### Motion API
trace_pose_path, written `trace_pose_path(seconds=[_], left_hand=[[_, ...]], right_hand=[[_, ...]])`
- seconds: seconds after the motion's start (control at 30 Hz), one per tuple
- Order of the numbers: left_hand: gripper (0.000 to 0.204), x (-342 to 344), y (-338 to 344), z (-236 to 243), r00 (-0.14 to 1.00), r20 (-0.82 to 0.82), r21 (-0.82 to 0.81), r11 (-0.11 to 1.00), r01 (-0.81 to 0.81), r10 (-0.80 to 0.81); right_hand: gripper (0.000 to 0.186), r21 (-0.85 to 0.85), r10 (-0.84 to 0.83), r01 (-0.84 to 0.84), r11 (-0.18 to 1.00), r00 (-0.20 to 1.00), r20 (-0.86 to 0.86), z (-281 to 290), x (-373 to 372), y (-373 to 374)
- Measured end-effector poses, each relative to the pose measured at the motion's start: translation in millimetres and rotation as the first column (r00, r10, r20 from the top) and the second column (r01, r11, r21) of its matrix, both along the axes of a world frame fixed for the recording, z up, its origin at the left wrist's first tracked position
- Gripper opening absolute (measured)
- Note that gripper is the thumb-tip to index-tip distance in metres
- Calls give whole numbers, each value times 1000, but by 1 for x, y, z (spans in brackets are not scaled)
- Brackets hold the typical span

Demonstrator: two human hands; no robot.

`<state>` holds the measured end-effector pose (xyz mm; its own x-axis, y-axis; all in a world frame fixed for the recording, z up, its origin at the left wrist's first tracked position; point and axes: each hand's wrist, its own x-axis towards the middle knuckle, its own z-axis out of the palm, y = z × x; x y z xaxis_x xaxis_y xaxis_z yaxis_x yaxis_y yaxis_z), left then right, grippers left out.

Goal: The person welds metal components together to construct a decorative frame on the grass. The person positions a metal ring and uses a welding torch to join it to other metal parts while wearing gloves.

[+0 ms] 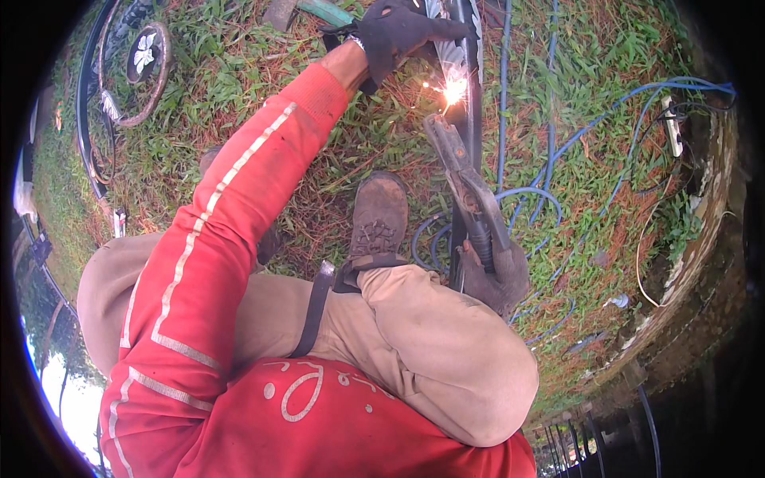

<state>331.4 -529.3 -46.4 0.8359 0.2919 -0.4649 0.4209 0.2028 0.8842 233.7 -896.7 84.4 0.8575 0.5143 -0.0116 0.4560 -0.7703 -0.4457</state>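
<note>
My right hand (500, 279), in a dark grey glove, is closed round the handle of a welding electrode holder (462, 171). Its jaws point up toward a bright arc (454, 88) throwing sparks. The arc burns beside a dark metal bar (476, 119) running lengthwise away from me. A pale grey, jagged metal piece (451, 49) lies along the bar just beyond the arc. My left hand (402, 38), in a dark glove, reaches across to this piece. Its index finger stretches to the bar, while the other fingers are curled; their grip on the piece is partly hidden.
A hammer (323, 11) with a green handle lies at the top. Blue cables (551, 159) run through the grass on the right, near a white power strip (673, 127). A curved metal ring (163, 76) stands at far left. My boot (378, 211) is close to the bar.
</note>
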Motion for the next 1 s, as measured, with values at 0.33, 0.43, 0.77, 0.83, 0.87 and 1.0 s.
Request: trace_pose_path(seconds=[0.33, 0.43, 0.77, 0.83, 0.87, 1.0], left_hand=[[34, 1, 1, -3, 1000, -21, 127, 992, -3, 6], [33, 3, -5, -32, 993, 58, -48, 994, -100, 103], [30, -2, -4, 8, 996, 68, 23, 998, -56, 55], [31, -1, -3, 3, 995, 48, -65, 994, -83, 86], [32, 1, -4, 0, 994, 30, -160, 982, -103, 110], [34, 3, -2, -4, 997, 30, -128, 989, -69, 73]], right_hand=[[52, -80, -42, 39, 996, 999, -32, -7, -4, -4], [53, -65, -21, 19, 998, 999, -30, -4, -2, 0], [59, -4, -46, 46, 999, 996, -74, -11, -5, -10], [59, 16, -39, 40, 999, 998, -59, -12, -5, -8], [58, 11, -49, 50, 999, 996, -77, -11, -5, -8], [56, 30, -55, 57, 998, 995, -80, -12, -4, -9]])
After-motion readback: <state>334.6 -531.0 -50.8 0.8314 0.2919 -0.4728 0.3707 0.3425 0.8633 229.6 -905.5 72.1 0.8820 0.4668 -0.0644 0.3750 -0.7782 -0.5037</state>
